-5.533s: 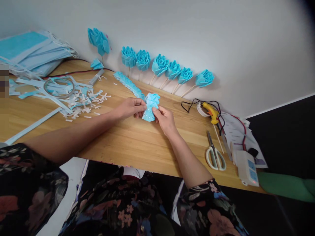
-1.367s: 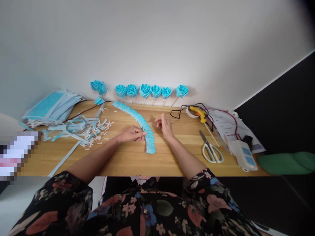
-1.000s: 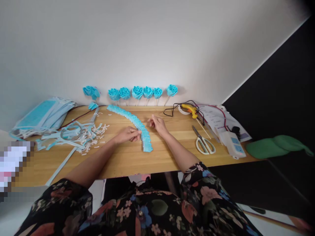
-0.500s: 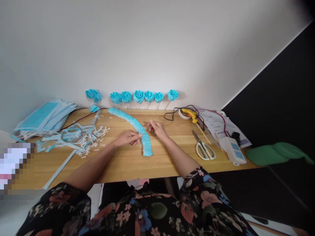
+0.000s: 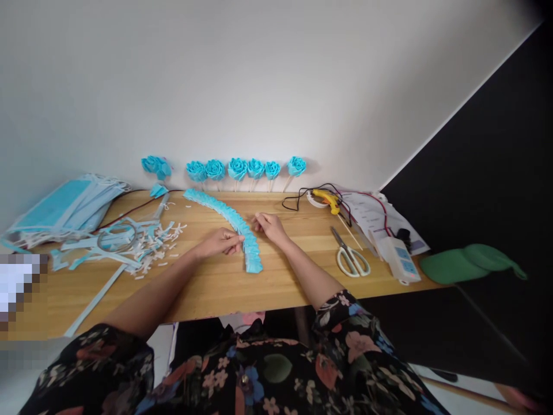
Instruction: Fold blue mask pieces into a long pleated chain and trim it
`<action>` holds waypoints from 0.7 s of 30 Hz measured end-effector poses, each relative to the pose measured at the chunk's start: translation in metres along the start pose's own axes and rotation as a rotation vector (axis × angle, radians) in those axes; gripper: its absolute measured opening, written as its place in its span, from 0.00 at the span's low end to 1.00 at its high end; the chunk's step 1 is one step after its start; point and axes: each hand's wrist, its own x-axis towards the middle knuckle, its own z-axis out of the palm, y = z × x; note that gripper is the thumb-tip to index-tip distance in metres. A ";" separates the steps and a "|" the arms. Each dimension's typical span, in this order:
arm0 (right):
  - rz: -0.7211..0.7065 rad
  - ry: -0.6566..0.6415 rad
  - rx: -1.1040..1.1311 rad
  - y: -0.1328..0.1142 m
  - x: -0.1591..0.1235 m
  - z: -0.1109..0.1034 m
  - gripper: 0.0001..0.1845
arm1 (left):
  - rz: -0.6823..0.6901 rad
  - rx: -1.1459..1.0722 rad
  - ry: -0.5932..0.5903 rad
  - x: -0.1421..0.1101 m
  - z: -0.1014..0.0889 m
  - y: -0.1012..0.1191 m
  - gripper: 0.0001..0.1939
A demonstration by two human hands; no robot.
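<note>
Left hand (image 5: 221,242): in the head view, we had its thumb and forefinger pinched on the near edge of the pleated blue strip (image 5: 234,219).
Right hand (image 5: 268,226): we held it half-curled just beside the strip's other edge; we couldn't tell whether it gripped anything.
Pleated blue strip: lay curved on the table (image 5: 207,294) between our hands.
Pleat work: we judged we were settling its folds.
Next touch: called, we thought, for light right fingertips, left steadying.

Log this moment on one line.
left hand: at left edge of curved, pleated light-blue strip | right hand: right of strip | white-handled metal scissors: on wooden table
</note>
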 end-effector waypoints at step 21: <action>-0.031 0.027 -0.167 -0.002 -0.001 0.003 0.25 | 0.041 -0.406 0.283 0.006 -0.020 -0.024 0.31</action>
